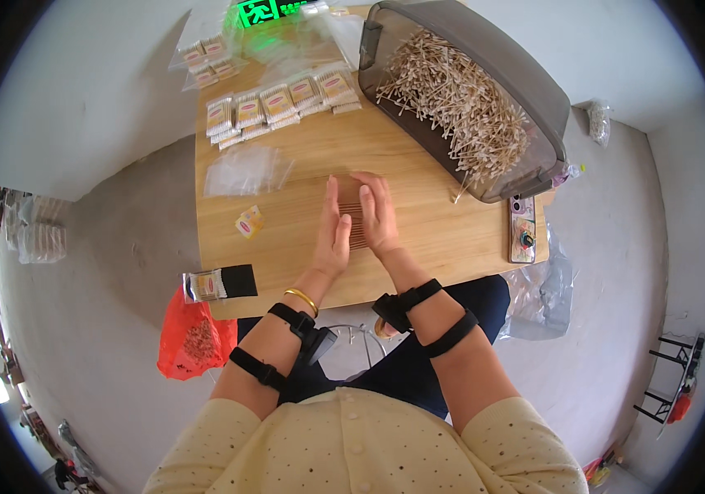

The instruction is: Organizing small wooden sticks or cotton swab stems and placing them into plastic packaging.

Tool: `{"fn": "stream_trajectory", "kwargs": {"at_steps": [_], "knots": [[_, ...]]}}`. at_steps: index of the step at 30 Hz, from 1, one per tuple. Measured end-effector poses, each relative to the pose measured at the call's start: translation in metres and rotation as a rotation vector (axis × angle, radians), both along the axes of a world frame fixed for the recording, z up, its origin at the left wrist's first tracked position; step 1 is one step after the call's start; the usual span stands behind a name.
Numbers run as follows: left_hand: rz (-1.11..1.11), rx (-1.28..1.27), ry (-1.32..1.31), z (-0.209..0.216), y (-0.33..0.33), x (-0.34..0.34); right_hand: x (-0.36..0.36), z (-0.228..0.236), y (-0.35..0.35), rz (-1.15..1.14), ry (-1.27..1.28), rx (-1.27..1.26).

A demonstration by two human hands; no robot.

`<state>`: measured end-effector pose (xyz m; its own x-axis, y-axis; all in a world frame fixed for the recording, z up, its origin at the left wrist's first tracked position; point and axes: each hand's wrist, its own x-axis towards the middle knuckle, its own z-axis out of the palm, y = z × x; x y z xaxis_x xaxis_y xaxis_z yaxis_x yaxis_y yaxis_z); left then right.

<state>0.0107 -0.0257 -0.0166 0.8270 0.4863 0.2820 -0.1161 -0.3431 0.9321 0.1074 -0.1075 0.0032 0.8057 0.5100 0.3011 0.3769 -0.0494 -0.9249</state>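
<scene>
My left hand (333, 233) and my right hand (377, 212) stand edge-down on the wooden table (303, 272), palms facing each other. Between them lies a small row of thin wooden sticks (355, 222), pressed from both sides. The fingers of both hands are straight and together. Neither hand lifts the sticks off the table. A grey plastic tub (484, 90) full of loose sticks stands tilted at the back right, and one stray stick (459, 194) lies by its near corner.
Filled small packets (278, 105) lie in rows at the back. Empty clear bags (245, 169) and yellow labels (249, 222) lie to the left. A phone (522, 229) rests at the right edge, a packet with a black card (221, 284) at the front left. A red bag (192, 342) sits on the floor.
</scene>
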Motion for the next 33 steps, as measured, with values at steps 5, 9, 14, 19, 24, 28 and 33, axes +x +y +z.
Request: {"fn": "stream_trajectory", "kwargs": {"at_steps": [5,9,14,19,24,28,33], "knots": [[0.092,0.174,0.142,0.019,0.022,-0.039,0.006,0.008,-0.042,-0.018,-0.033,-0.159],[0.088,0.356,0.183,0.021,0.03,-0.051,-0.015,0.015,-0.074,0.082,-0.065,-0.304],[0.103,0.476,0.228,0.02,0.027,-0.049,-0.047,0.016,-0.087,0.186,-0.267,-0.403],[0.097,0.543,0.224,0.019,0.028,-0.049,-0.056,0.021,-0.085,0.235,-0.403,-0.442],[0.122,0.578,0.204,0.016,0.027,-0.049,-0.057,0.019,-0.086,0.263,-0.386,-0.486],[0.127,0.591,0.217,0.016,0.026,-0.049,-0.057,0.017,-0.087,0.265,-0.391,-0.504],[0.127,0.602,0.221,0.016,0.026,-0.048,-0.057,0.014,-0.087,0.253,-0.417,-0.517]]}}
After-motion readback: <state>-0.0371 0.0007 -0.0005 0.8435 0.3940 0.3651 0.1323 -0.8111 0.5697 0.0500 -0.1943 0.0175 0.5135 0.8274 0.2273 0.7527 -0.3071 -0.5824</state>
